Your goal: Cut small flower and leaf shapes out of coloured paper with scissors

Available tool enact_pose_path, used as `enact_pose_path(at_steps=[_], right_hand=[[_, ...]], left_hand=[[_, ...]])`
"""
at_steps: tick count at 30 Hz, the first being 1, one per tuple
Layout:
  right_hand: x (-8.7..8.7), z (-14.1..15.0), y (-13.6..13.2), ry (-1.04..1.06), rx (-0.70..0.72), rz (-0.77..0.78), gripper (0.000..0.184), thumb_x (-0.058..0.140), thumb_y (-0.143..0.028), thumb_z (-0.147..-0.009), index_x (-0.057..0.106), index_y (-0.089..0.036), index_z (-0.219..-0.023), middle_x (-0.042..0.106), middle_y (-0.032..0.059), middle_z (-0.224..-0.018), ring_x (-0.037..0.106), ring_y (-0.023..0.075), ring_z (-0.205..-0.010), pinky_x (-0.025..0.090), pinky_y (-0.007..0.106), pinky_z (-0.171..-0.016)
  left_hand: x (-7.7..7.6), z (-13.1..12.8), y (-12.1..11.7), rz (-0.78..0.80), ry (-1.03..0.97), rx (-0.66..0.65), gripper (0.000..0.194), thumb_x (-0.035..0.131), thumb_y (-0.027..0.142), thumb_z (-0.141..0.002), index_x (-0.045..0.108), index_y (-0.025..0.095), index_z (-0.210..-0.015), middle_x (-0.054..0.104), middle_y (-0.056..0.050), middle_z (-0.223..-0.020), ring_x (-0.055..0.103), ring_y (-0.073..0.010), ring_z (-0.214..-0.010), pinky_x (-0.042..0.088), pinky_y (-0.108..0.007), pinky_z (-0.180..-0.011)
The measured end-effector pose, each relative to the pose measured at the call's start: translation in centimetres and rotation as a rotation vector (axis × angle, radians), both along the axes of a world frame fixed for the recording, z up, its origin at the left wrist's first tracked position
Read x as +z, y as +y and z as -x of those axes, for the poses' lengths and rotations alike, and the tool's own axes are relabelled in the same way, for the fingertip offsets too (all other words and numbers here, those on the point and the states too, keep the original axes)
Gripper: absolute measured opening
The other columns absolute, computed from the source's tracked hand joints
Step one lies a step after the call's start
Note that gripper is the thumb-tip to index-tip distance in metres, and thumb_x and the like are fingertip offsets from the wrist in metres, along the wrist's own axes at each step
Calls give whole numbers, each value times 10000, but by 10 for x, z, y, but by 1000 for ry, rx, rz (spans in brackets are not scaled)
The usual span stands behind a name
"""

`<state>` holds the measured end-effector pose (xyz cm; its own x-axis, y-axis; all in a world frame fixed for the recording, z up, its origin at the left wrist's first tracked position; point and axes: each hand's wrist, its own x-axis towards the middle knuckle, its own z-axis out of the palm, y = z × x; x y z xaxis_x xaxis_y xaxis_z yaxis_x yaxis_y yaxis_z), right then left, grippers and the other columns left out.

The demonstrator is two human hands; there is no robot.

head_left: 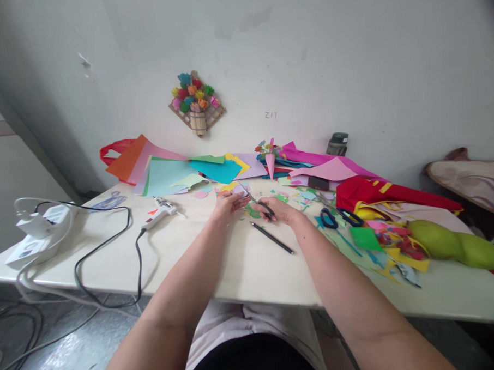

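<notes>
Plainly, the white table [263, 284] in front of me carries everything, and its near edge is bare beneath my forearms, which probably gives them room to rest. The big coloured sheets, such as the pale blue sheet [169, 176] and the teal sheet [217, 170], overlap toward the wall, I suppose so that they stay within reach without crowding my work. Off to my left sits the power strip [40, 241], with the glue gun [159, 216] lying nearer to me; its place there seems meant to leave the middle free.

My left hand [228, 205] and right hand [282, 209] meet at the middle of the table, a little short of the sheets. My right fingers are curled around the black handles of the scissors [265, 209], blades angled away toward my other hand; how far apart the blades stand I cannot tell. Just below them lies the black pen [272, 238], set down slantwise, likely to free those fingers. My left fingers pinch the lilac paper [240, 189] beside the blade tips, a grip that should steady so light a piece. Smallest of all, paper scraps [201, 195] litter the surface around both hands.
</notes>
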<state>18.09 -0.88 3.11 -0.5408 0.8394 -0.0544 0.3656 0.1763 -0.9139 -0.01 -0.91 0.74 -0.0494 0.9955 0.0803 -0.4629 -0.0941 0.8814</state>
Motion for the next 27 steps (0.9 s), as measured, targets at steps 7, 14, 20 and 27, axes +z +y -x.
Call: enact_pose_path(at_steps=[7, 14, 20, 27], right_hand=[[-5, -1, 4, 0, 17, -17, 284, 673, -399, -780, 522, -167, -717, 540, -28, -561, 438, 52, -391, 269, 181, -353], [-4, 0, 3, 9, 12, -3, 286, 675, -388, -778, 509, -167, -704, 529, -33, -543, 424, 49, -380, 261, 184, -351], [-3, -1, 3, 9, 9, 3, 277, 671, -371, -782, 502, -169, -698, 528, -31, -545, 441, 55, -381, 262, 188, -349], [-2, 0, 1, -3, 6, -9, 274, 651, -362, -797, 496, -168, -680, 515, -33, -525, 425, 55, -377, 264, 187, -355]], left_hand=[[-1, 1, -1, -7, 14, 5, 176, 757, 152, -641, 680, 86, -784, 732, -103, -767, 717, -191, -714, 563, -261, -696], [0, 1, -2, -11, 16, 1, 180, 759, 150, -631, 681, 82, -779, 730, -101, -773, 716, -184, -705, 564, -265, -720], [0, 1, 0, 0, 17, 4, 177, 761, 148, -638, 679, 85, -782, 728, -98, -764, 715, -185, -702, 563, -264, -703], [0, 1, 0, 4, 16, 1, 171, 763, 136, -643, 673, 78, -776, 722, -100, -744, 714, -183, -694, 567, -262, -696]])
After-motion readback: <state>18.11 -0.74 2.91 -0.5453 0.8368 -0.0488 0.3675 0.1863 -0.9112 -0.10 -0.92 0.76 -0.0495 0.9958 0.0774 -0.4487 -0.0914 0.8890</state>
